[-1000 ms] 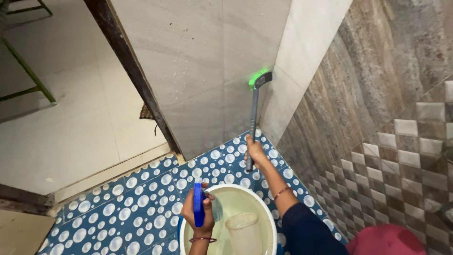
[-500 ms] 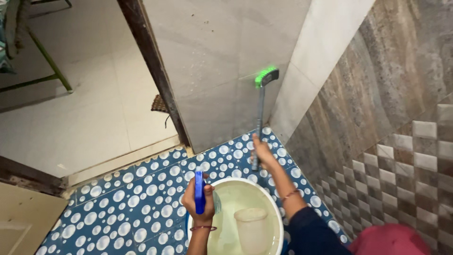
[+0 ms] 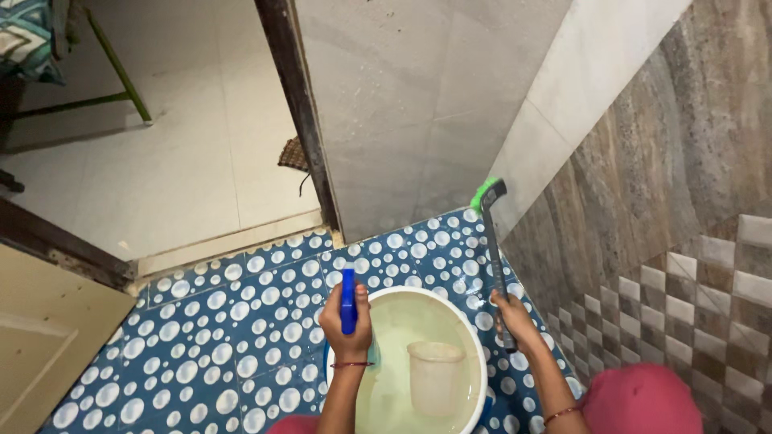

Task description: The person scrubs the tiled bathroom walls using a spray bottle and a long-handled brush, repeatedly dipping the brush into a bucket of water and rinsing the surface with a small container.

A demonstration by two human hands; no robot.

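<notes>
Head view, looking down at a blue floor [image 3: 201, 345] patterned with white dots. At lower centre, the left hand [image 3: 347, 321] is clenching around a blue spray bottle [image 3: 348, 299], holding it upright just above the near rim of a white bucket [image 3: 474, 337]. The bucket is holding pale water, and a translucent mug [image 3: 434, 376] is floating or standing in it. At lower right, the right hand [image 3: 515, 317] is wrapping its fingers around the grey handle of a long brush [image 3: 492, 241], whose green head [image 3: 482, 193] is pointing toward the corner where the grey wall [image 3: 418, 104] is meeting the brown tiled wall [image 3: 667, 185]; whether the bristles are touching the surface cannot be told. A dark door frame [image 3: 301, 120] is dividing this floor from the pale floor at upper left.

As a judgement on technique: scrubbing goes best with the brush head lying flat against the tile, the grip staying low on the handle for pressure, and the bottle aiming away from the bucket water.
</notes>
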